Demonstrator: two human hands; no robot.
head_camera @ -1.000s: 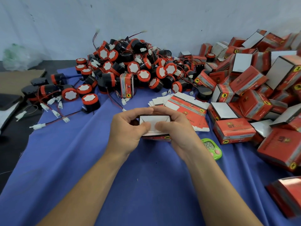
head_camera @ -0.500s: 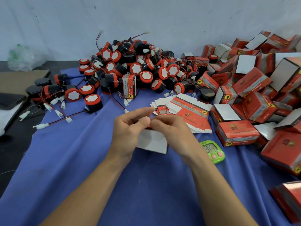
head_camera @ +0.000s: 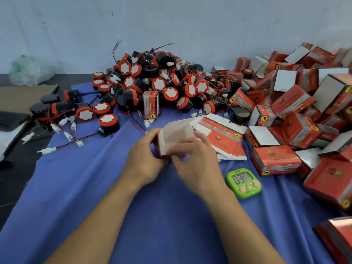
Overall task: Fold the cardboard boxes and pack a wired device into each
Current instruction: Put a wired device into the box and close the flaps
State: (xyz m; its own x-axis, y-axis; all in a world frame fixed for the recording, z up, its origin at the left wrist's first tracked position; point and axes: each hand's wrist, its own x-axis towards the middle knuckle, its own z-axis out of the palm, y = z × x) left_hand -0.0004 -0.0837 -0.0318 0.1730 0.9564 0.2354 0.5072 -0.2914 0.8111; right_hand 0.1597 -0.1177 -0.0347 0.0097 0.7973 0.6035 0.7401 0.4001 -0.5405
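While it is mid-fold, box (head_camera: 175, 136): held clear of the cloth (head_camera: 95, 206) between both hands, white inside turned up toward the camera so the flaps can be reached from either side. It does not look squared yet, and packing has not begun.
Left hand (head_camera: 144, 161): fingers curled round the box's left side. It seems to act as the clamp that steadies the shell.
Right hand (head_camera: 196, 164): fingers bent and pinching the box's near lower edge, probably working a flap. Blur hides which one.
Blanks (head_camera: 222, 138): a flat printed stack, fanned, just beyond the right hand, near enough for that hand to take the next one without a stretch.
Devices (head_camera: 152, 80): round black-and-red units heaped at the far centre and spilling left. They lie ahead of the hands, likely so one can be drawn in once the box stands open. None shows inside the box.
Wires (head_camera: 91, 137): red and black with white plugs, crossing each other through the heap. Lifting one device may well drag its neighbours.
Done boxes (head_camera: 285, 103): closed ones piled on the right, apart from the heap, which keeps packed from unpacked.
Timer (head_camera: 243, 182): green, face up on the cloth just right of the right wrist, readable at a glance.
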